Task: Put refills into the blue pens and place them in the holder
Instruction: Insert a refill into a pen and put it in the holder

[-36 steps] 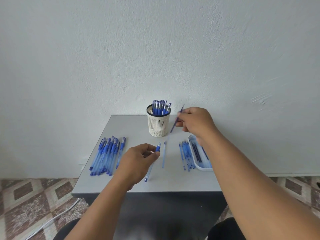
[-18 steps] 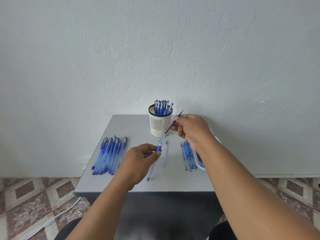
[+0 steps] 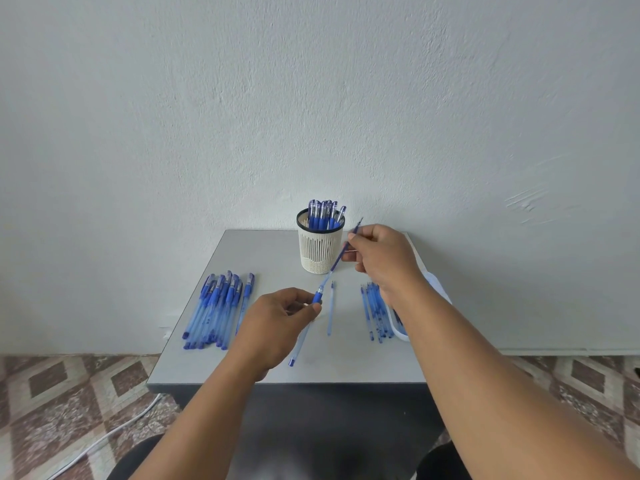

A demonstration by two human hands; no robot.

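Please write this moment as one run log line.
left hand: holds pen barrel | right hand: pinches refill at barrel mouth | holder: partly filled

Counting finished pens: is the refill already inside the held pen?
Partly: the refill still sticks out of the pen toward the right hand.

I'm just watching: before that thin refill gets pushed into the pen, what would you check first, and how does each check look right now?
1. Left hand grips the pen barrel: ok.
2. Right hand pinches the refill: ok.
3. Refill's lower end meets the barrel's open end: looks lined up, ok.
4. Refill already seated inside: cannot tell.
5. Holder upright with room among its pens: ok.
6. Loose part on the table, clear of the hands: ok.
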